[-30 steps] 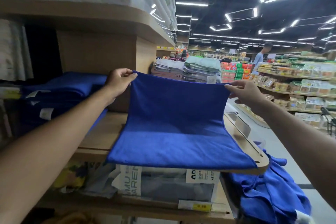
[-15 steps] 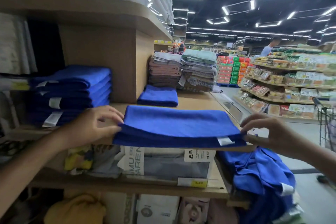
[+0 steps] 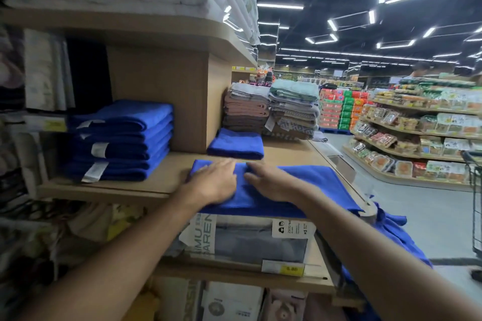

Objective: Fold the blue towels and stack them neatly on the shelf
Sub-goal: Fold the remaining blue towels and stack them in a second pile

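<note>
**Fold laid down, both palms now press it flat**

A second ago the hands hold the blue towel's [image 3: 313, 190] far edge lifted in the air. Half a second ago that edge is down on the near half, with one hand at each end. Now the left hand [image 3: 214, 185] and the right hand [image 3: 271, 185] lie side by side on top of the towel's left part, fingers stretched out and gripping nothing. The blur makes it hard to say whether they press or slide.

The towel lies along the front edge of the shelf [image 3: 161, 187], doubled over and wide, its right end reaching the shelf's front right corner.

This fold looks finished, and the hands seem to be smoothing it. It likely needs another fold to match the stack of folded blue towels [image 3: 120, 141] at the shelf's back left, or the single folded towel [image 3: 236, 144] just behind it. More loose blue towels [image 3: 391, 232] hang below the right corner, so the task seems far from done.
</note>
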